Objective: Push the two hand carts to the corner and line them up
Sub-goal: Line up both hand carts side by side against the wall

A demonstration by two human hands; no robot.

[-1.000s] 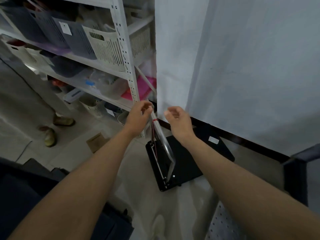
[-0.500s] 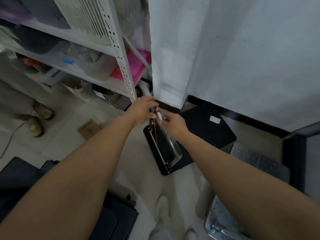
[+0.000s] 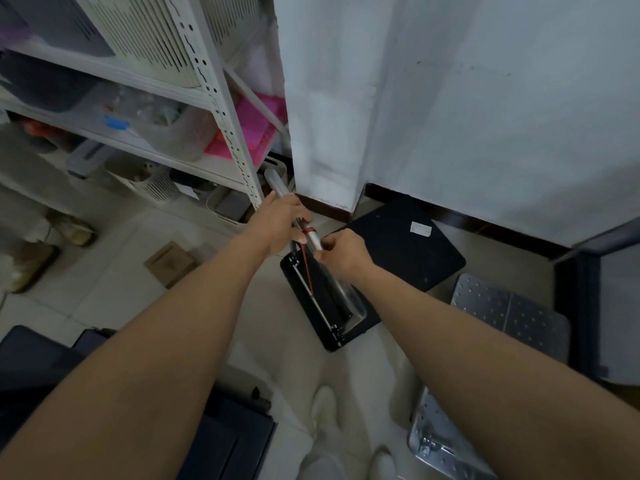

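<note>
- On the floor (image 3: 121,289) by the wall (image 3: 485,116) corner: black cart deck (image 3: 398,251), lying skewed to the wall.
- Handle bar (image 3: 313,237) runs from the shelf post (image 3: 221,116) back toward me, w/ the deck on its wall side.
- L hand (image 3: 277,223) and R hand (image 3: 343,254): fingers (image 3: 325,244) curled round the bar, L farther out.
- Next, prob.: swing the deck square.

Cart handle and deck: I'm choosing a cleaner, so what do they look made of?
The cart handle looks like bare metal tube, silvery with a bright sheen. The deck looks like matte black plastic or coated board: flat, no glare, so uncertain.
</note>
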